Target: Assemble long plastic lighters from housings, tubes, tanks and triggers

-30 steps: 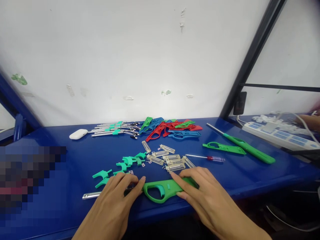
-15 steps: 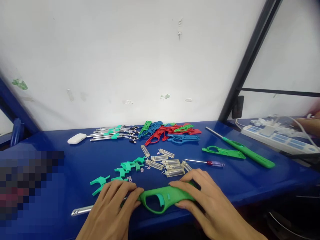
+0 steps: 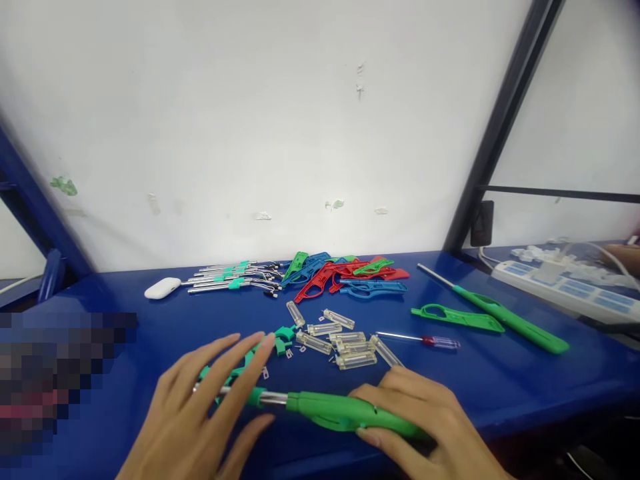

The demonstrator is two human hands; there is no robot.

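Observation:
My right hand (image 3: 425, 420) grips the green body of a long-nosed gas lighter (image 3: 327, 408) just above the table's front edge. The lighter is turned edge-on, its metal tube pointing left with a teal collar on it. My left hand (image 3: 210, 407) is open, fingers spread over the tube and thumb apart below it; the fingers hide part of the tube. Teal plastic pieces (image 3: 283, 340) lie behind the left hand, partly covered by it. Several clear fuel tanks (image 3: 355, 360) and small metal clips (image 3: 289, 354) lie beyond the lighter.
A screwdriver (image 3: 435, 342), a green shell half (image 3: 460, 318) and another green lighter (image 3: 520, 323) lie to the right. Along the wall are metal tubes with wires (image 3: 235, 277), coloured shell halves (image 3: 325, 277) and a white case (image 3: 163, 288). A power strip (image 3: 565, 287) stands far right.
The lighter has rolled from its flat side to edge-on, its trigger loop no longer facing me. My left hand has let go of its front end and spread its fingers. The view has shifted slightly.

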